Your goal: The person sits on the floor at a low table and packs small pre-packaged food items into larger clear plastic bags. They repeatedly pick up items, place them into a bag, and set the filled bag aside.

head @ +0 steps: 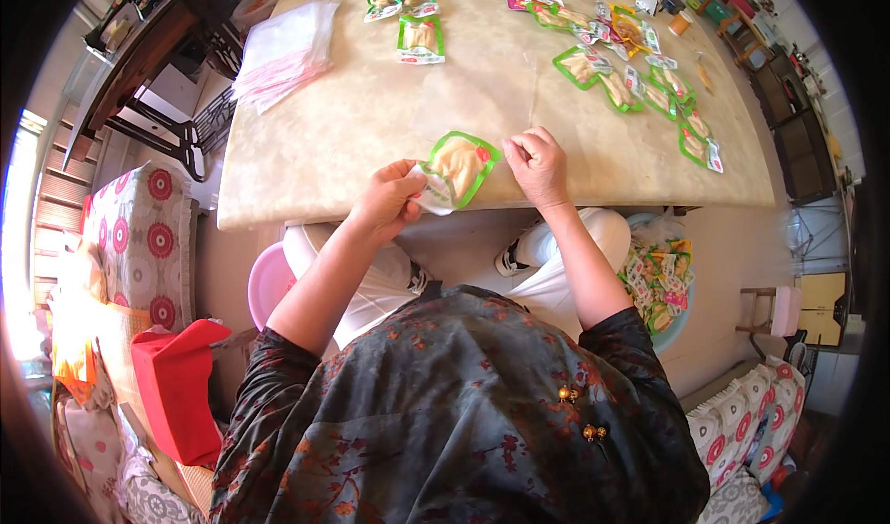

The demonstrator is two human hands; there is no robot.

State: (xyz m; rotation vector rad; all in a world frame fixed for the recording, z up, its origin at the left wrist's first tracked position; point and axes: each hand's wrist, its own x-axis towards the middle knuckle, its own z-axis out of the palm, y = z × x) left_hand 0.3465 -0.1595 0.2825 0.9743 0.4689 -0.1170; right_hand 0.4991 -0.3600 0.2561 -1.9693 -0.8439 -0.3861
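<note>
My left hand (391,197) grips the pale end of a green-edged clear food packet (459,166) above the table's near edge. Just right of that packet, my right hand (539,166) has its fingers curled at the edge of a thin clear plastic bag (480,100) lying on the table; whether it pinches the bag is hard to tell. Beyond, a similar packet (421,37) lies below a few others. A stack of clear and pink plastic bags (288,48) rests at the table's left. Several green-edged packets (580,65) are scattered on the right, near a yellow-edged packet (628,32).
The stone-patterned table (313,156) spans the front. On the floor, a blue basin (671,333) full of packets stands by the right leg and a pink basin (264,281) by the left. A red bag (174,392) is at lower left, near a patterned covered seat (139,239).
</note>
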